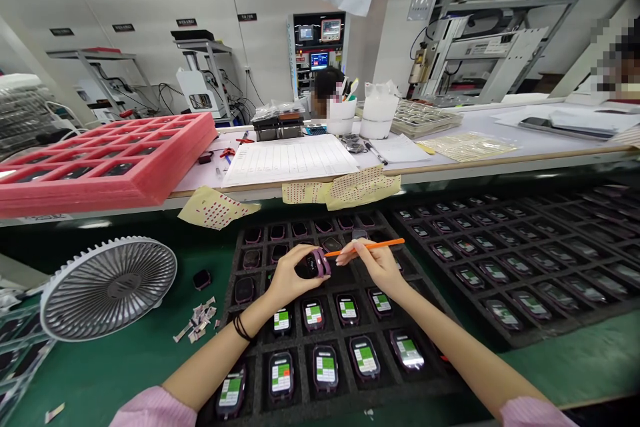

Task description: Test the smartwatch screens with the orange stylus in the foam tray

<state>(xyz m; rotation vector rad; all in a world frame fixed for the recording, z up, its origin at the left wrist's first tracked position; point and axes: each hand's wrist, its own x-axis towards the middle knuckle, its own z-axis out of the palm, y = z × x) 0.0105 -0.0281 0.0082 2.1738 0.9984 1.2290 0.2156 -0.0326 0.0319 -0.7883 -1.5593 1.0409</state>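
White desk fan [109,288], red foam trays [105,160]

My left hand [295,277], gripping a watch [316,263], and my right hand [380,267], pinching an orange stylus [370,247], sit above a black foam tray [260,347] whose packed watches [325,368] block the way down. Leftward, the green table [115,373] gives passage up to a desk fan [107,288]; a second foam tray [520,260] lies rightward.

a purple-edged black smartwatch [316,263] is held on edge, a slim orange stick [367,248] just beside it.
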